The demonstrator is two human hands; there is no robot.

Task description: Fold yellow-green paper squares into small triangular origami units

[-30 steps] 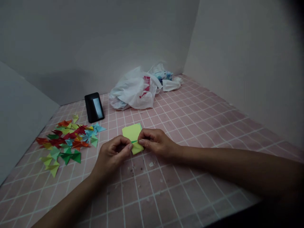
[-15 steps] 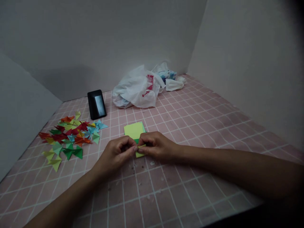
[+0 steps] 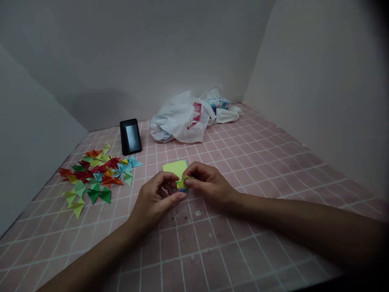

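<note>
My left hand (image 3: 156, 198) and my right hand (image 3: 206, 182) meet over the pink tiled table (image 3: 243, 162), and both pinch a small folded yellow-green paper piece (image 3: 183, 183) between their fingertips. The piece is lifted a little off the table. Just behind it lies a small stack of square yellow-green paper sheets (image 3: 175, 167), flat on the table. A heap of several folded paper triangles (image 3: 95, 174) in red, green, yellow, orange and blue lies to the left of my left hand.
A black phone (image 3: 131, 136) stands upright behind the triangles. A crumpled white plastic bag (image 3: 182, 117) lies at the back, near the corner. Grey walls close the table in at the back, left and right.
The yellow-green piece has been folded smaller and lifted from the table between both hands. The view has shifted slightly, so everything sits a little further right.
</note>
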